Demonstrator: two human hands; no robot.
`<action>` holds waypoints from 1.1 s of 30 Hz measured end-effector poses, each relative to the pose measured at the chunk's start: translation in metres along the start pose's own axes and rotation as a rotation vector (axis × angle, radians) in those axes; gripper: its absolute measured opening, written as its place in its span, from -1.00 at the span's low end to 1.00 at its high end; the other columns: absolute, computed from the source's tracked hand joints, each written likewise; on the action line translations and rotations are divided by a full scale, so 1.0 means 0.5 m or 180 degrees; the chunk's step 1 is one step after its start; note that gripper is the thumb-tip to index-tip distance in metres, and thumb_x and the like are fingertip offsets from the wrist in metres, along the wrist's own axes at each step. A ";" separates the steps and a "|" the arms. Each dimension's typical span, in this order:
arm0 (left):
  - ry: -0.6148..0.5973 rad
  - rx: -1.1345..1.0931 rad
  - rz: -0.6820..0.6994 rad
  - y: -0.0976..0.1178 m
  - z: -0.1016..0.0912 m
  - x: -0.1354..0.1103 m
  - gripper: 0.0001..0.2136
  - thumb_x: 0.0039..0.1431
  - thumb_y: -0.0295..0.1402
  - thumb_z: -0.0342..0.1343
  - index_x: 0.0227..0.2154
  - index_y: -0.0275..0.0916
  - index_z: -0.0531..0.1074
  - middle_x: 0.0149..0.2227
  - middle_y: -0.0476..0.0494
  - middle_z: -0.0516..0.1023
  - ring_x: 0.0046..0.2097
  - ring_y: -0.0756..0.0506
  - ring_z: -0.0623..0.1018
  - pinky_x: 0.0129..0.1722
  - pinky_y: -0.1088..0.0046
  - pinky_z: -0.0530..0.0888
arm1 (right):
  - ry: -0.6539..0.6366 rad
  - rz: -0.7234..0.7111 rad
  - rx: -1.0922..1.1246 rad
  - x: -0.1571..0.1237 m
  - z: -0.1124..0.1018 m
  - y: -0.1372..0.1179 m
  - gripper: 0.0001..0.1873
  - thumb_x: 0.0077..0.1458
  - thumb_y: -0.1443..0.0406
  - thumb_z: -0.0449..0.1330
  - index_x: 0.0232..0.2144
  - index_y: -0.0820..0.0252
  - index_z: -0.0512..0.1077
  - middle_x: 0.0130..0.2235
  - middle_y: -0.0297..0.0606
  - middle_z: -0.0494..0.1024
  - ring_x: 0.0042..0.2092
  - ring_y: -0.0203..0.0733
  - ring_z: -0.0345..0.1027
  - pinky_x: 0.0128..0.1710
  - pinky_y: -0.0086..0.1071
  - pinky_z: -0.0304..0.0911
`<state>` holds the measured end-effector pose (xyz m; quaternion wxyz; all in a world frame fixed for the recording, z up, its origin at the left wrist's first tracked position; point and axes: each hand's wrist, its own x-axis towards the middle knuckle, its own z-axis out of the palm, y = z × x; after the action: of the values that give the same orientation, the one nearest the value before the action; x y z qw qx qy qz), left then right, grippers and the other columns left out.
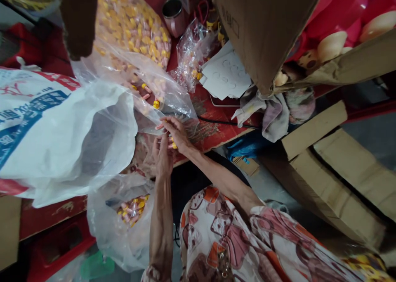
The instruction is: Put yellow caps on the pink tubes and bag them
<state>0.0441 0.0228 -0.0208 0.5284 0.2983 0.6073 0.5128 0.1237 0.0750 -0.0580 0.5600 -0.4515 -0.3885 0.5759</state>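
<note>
My left hand (163, 152) and my right hand (177, 132) meet at the front edge of a red table (216, 127). Both are pinched on small pink and yellow plastic pieces (171, 143) held between the fingers. Just above them lies a clear plastic bag (148, 84) with a few of the same pieces inside. A large clear bag (131, 20) full of pink and yellow pieces sits farther back. Below the table edge hangs another clear bag (123, 220) with several pieces in it.
A big white printed sack (46, 125) fills the left. A metal cup (173, 13), a small bag of pieces (192, 53), white paper (225, 73) and a cloth (269, 112) lie behind. Cardboard boxes (334, 166) stand right; a cardboard flap (262, 26) hangs overhead.
</note>
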 end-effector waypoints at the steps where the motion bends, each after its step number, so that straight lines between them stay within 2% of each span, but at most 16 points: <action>1: -0.0059 -0.0006 0.0016 -0.002 0.005 -0.008 -0.63 0.07 0.00 0.36 -0.31 -0.13 0.38 -0.40 0.05 0.50 -0.44 0.04 0.50 -0.47 0.55 0.40 | -0.0064 0.0019 0.0092 0.001 0.005 -0.002 -0.72 0.46 0.07 0.07 -0.04 0.10 0.43 -0.27 -0.35 0.64 -0.25 -0.26 0.51 -0.18 -0.40 0.48; 4: 0.0040 0.0011 0.0204 0.001 0.006 -0.015 -0.63 0.07 -0.02 0.37 -0.31 -0.14 0.39 -0.40 0.05 0.52 -0.47 0.06 0.47 -0.49 0.58 0.37 | -0.0088 -0.0167 -0.0111 0.001 0.009 0.001 -0.73 0.47 0.08 0.07 -0.02 0.09 0.42 -0.25 -0.33 0.64 -0.23 -0.25 0.52 -0.12 -0.37 0.48; 8: 0.0457 0.0653 0.0559 0.004 -0.012 0.004 -0.70 0.18 -0.04 0.29 -0.30 -0.15 0.42 -0.41 0.05 0.51 -0.49 0.07 0.43 -0.50 0.58 0.32 | 0.0019 -0.0667 -0.1107 0.004 0.004 0.025 -0.75 0.50 0.19 -0.02 -0.01 0.09 0.43 -0.18 -0.28 0.61 -0.08 -0.20 0.50 0.10 -0.28 0.41; 11: 0.0459 0.1465 0.0870 0.002 -0.026 0.015 -0.78 0.19 -0.14 0.29 -0.34 -0.16 0.45 -0.39 0.02 0.51 -0.40 0.01 0.49 -0.39 0.51 0.43 | -0.0123 -0.1006 -0.1677 0.003 -0.004 0.042 -0.72 0.49 0.24 -0.05 -0.03 0.12 0.45 -0.15 -0.21 0.58 0.00 -0.14 0.47 0.17 -0.23 0.35; 16: 0.0849 0.2660 0.1774 -0.007 -0.044 0.015 -0.91 0.35 -0.27 0.13 -0.26 -0.14 0.45 -0.26 -0.09 0.51 -0.17 -0.11 0.52 -0.09 0.34 0.49 | 0.0178 -0.1235 -0.1567 -0.008 -0.027 0.055 -0.67 0.52 0.16 -0.09 0.01 0.12 0.43 -0.14 -0.17 0.57 -0.01 -0.10 0.44 0.16 -0.19 0.33; 20: 0.0370 0.3361 0.1903 -0.008 -0.049 0.016 -0.91 0.38 -0.35 0.10 -0.28 -0.15 0.43 -0.20 -0.13 0.49 -0.16 -0.12 0.50 -0.10 0.34 0.46 | -0.0029 -0.1473 -0.1686 -0.012 -0.032 0.059 -0.66 0.51 0.14 -0.08 -0.02 0.12 0.44 -0.08 -0.13 0.55 0.00 -0.08 0.43 0.13 -0.17 0.35; 22: 0.0375 0.3494 0.1936 -0.006 -0.048 0.010 -0.90 0.42 -0.32 0.07 -0.23 -0.15 0.44 -0.17 -0.14 0.48 -0.16 -0.11 0.50 -0.13 0.37 0.44 | -0.0032 -0.1574 -0.1730 -0.017 -0.031 0.059 -0.67 0.51 0.15 -0.07 -0.01 0.13 0.44 -0.05 -0.11 0.55 0.02 -0.08 0.43 0.12 -0.16 0.36; 25: 0.0648 0.3557 0.1995 -0.010 -0.044 -0.001 -0.86 0.46 -0.29 0.01 -0.19 -0.16 0.44 -0.15 -0.17 0.49 -0.12 -0.12 0.50 -0.12 0.37 0.43 | -0.0092 -0.1591 -0.1870 -0.021 -0.028 0.062 -0.66 0.50 0.14 -0.07 -0.02 0.12 0.45 -0.05 -0.11 0.56 0.02 -0.07 0.43 0.11 -0.14 0.37; 30: 0.0424 0.3371 0.1976 -0.017 -0.048 -0.006 -0.88 0.45 -0.33 0.02 -0.19 -0.17 0.44 -0.15 -0.16 0.50 -0.14 -0.10 0.51 -0.13 0.39 0.43 | -0.0247 -0.1507 -0.1930 -0.019 -0.030 0.071 -0.65 0.50 0.12 -0.06 -0.06 0.12 0.47 -0.06 -0.11 0.58 0.01 -0.05 0.44 0.10 -0.13 0.37; 33: 0.0796 0.3004 0.2116 -0.024 -0.048 0.000 -0.86 0.45 -0.28 0.04 -0.18 -0.18 0.45 -0.15 -0.17 0.50 -0.12 -0.10 0.52 -0.07 0.37 0.45 | -0.0203 -0.1567 -0.1904 -0.018 -0.032 0.074 -0.65 0.49 0.12 -0.06 -0.04 0.14 0.46 -0.07 -0.10 0.58 0.00 -0.06 0.45 0.09 -0.15 0.36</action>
<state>0.0235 0.0119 -0.0341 0.0739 0.6128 0.7014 0.3565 0.1279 0.0627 -0.0970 0.5127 -0.4700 -0.6533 0.2992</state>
